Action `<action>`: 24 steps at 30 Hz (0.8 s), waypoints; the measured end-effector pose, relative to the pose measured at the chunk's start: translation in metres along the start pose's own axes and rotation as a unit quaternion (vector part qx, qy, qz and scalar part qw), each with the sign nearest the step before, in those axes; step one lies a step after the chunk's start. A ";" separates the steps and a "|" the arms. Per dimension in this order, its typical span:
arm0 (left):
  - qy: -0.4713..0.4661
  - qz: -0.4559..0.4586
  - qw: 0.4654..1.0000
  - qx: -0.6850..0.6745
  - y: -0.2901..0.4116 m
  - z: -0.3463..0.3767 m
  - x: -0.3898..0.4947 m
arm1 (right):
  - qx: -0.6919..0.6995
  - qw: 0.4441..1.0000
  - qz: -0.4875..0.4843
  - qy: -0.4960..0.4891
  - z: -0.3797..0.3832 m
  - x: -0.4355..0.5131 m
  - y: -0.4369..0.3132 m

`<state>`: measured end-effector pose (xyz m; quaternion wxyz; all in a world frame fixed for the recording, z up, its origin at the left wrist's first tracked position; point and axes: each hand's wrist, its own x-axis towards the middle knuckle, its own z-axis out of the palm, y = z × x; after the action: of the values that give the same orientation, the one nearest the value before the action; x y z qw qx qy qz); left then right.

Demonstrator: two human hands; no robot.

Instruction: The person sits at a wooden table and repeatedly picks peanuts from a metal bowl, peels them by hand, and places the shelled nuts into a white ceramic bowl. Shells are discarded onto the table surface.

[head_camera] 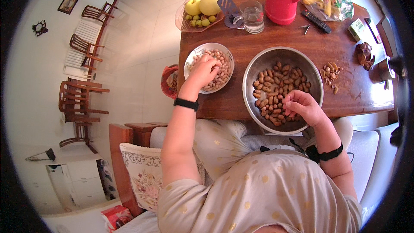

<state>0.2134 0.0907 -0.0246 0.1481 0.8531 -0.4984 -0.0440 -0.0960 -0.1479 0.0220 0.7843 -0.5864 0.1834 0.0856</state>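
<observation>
My left hand is over a white bowl of shelled pinkish peanuts. Its fingers curl downward, and whether a kernel is between them is hidden. A wide stainless steel bowl stands to the right, overhanging the table's near edge. In it lie many brown unshelled peanuts, which look wet. Above the lower right part of that bowl is my right hand, thumb and fingers drawn together. I cannot tell if it pinches a peanut.
Broken peanut shells lie on the wooden table, right of the steel bowl. Behind stand a fruit basket, a glass mug of clear liquid and a red thermos jug. A remote control lies near bagged bananas.
</observation>
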 end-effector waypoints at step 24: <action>-0.080 -0.053 0.995 -0.015 -0.011 -0.013 0.049 | -0.024 0.999 -0.023 0.002 0.000 0.005 0.005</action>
<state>0.2503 0.0560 -0.0124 0.1181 0.8697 -0.4619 -0.1277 -0.0932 -0.1467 0.0154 0.7711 -0.6096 0.1698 0.0707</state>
